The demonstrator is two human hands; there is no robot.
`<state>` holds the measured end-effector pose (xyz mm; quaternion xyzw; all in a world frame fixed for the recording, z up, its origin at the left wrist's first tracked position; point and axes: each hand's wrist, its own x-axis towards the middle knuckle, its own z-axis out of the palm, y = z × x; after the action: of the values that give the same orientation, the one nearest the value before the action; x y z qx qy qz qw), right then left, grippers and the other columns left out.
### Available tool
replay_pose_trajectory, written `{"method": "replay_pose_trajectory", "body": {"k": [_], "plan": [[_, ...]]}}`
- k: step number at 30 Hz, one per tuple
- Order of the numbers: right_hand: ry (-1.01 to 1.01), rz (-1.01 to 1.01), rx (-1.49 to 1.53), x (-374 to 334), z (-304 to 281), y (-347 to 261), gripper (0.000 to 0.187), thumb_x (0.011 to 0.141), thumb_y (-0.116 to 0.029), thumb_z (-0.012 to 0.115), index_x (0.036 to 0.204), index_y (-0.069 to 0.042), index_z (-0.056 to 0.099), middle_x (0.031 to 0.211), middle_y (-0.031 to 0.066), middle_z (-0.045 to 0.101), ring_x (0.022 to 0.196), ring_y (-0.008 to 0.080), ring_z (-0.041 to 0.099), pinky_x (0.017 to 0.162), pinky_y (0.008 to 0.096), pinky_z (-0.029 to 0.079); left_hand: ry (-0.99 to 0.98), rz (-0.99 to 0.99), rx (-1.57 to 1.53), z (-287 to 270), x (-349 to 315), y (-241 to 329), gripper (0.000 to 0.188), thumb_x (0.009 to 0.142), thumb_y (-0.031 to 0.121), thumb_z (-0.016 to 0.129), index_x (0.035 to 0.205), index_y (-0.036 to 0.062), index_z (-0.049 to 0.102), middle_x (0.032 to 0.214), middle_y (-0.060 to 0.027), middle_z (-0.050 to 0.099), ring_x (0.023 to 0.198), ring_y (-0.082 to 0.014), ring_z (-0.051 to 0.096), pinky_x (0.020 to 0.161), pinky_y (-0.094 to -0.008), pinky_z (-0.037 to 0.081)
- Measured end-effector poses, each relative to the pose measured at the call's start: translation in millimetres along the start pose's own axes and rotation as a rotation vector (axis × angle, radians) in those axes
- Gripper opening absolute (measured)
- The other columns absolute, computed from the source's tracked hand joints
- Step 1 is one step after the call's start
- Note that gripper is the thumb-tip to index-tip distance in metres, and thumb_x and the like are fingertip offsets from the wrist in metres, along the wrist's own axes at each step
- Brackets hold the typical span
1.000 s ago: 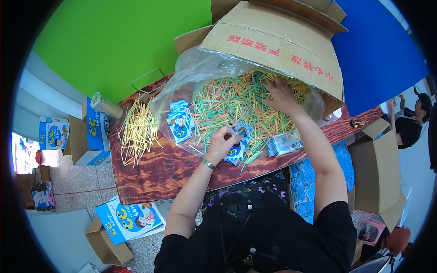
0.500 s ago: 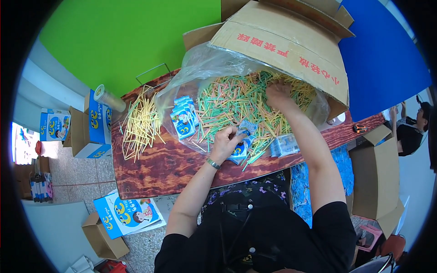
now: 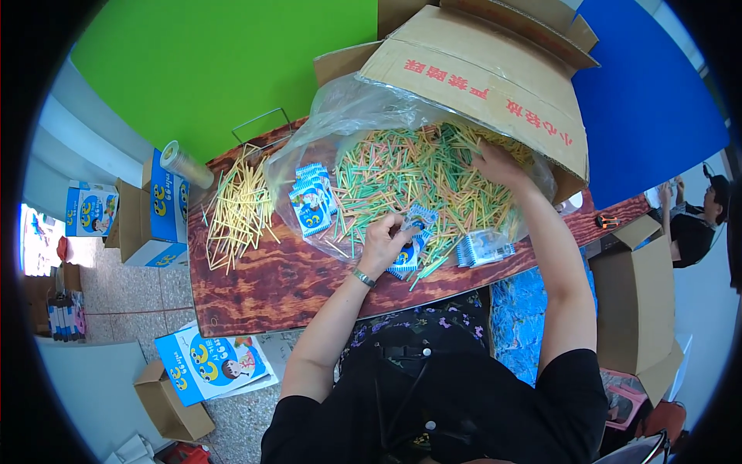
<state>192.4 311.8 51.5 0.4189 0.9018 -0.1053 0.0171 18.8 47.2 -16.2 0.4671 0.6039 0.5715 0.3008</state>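
A heap of thin yellow, green and pink sticks (image 3: 394, 174) lies on clear plastic sheeting (image 3: 340, 108) that spills from a tipped cardboard box (image 3: 479, 77). My left hand (image 3: 384, 246) pinches a small blue and white packet (image 3: 420, 224) at the heap's near edge. At the right side of the heap, my right hand (image 3: 501, 166) reaches among the sticks with its fingers stretched out, their tips partly hidden. Several similar packets (image 3: 313, 203) are stacked left of the heap. Other packets (image 3: 485, 249) lie near the table's front edge, below my right forearm.
Loose pale yellow sticks (image 3: 241, 209) lie on the left of the red-brown table (image 3: 259, 290), near a clear cylindrical container (image 3: 185, 164). Blue printed cartons (image 3: 166, 201) stand beyond the left edge. An open cardboard box (image 3: 638, 301) stands at right; another person (image 3: 696, 224) is farther off.
My right hand has moved right and slightly nearer through the sticks, its fingers now more stretched out. My left hand stays in place with the packet.
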Motion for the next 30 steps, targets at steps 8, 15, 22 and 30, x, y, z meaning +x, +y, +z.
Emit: {"method": "replay_pose_trajectory", "body": {"k": [8, 15, 22, 30], "plan": [[-0.144, -0.007, 0.487, -14.3, -4.8, -2.6, 0.034, 0.1, -0.033, 0.048, 0.113, -0.003, 0.052, 0.081, 0.0039, 0.063, 0.076, 0.0144, 0.059, 0.075, 0.0313, 0.047, -0.014, -0.03, 0.009, -1.9, -4.7, -11.2, 0.016, 0.082, 0.011, 0.074, 0.091, 0.0015, 0.065, 0.075, -0.002, 0.065, 0.064, -0.0078, 0.062, 0.058, -0.0237, 0.048], [-0.426, -0.078, 0.53, -50.9, -57.6, -36.6, 0.034, 0.101, -0.038, 0.045, 0.109, -0.006, 0.052, 0.07, 0.002, 0.053, 0.063, 0.0143, 0.051, 0.064, 0.0308, 0.046, -0.007, 0.0, 0.017, -0.5, -5.4, -9.7, 0.014, 0.084, 0.01, 0.073, 0.093, 0.0011, 0.065, 0.075, -0.0029, 0.066, 0.064, -0.0086, 0.062, 0.058, -0.024, 0.049], [-0.5, -0.267, -0.707, -104.2, -45.5, -68.7, 0.02, 0.087, -0.015, 0.057, 0.095, -0.008, 0.074, 0.101, 0.0113, 0.071, 0.098, 0.024, 0.069, 0.072, 0.0348, 0.056, 0.056, -0.025, -0.053, -2.0, -5.2, -16.0, 0.018, 0.081, 0.011, 0.074, 0.082, 0.0013, 0.06, 0.065, -0.0054, 0.063, 0.057, -0.0125, 0.065, 0.053, -0.0258, 0.048], [-0.477, -0.24, -0.73, -129.8, 31.9, -33.1, 0.019, 0.086, -0.017, 0.056, 0.087, -0.009, 0.073, 0.091, 0.0093, 0.072, 0.083, 0.0238, 0.071, 0.069, 0.0382, 0.056, -0.001, 0.079, 0.015, 4.8, -4.4, -16.6, 0.012, 0.083, 0.005, 0.072, 0.09, 0.0004, 0.063, 0.073, -0.005, 0.065, 0.06, -0.0098, 0.065, 0.053, -0.0237, 0.049]]}}
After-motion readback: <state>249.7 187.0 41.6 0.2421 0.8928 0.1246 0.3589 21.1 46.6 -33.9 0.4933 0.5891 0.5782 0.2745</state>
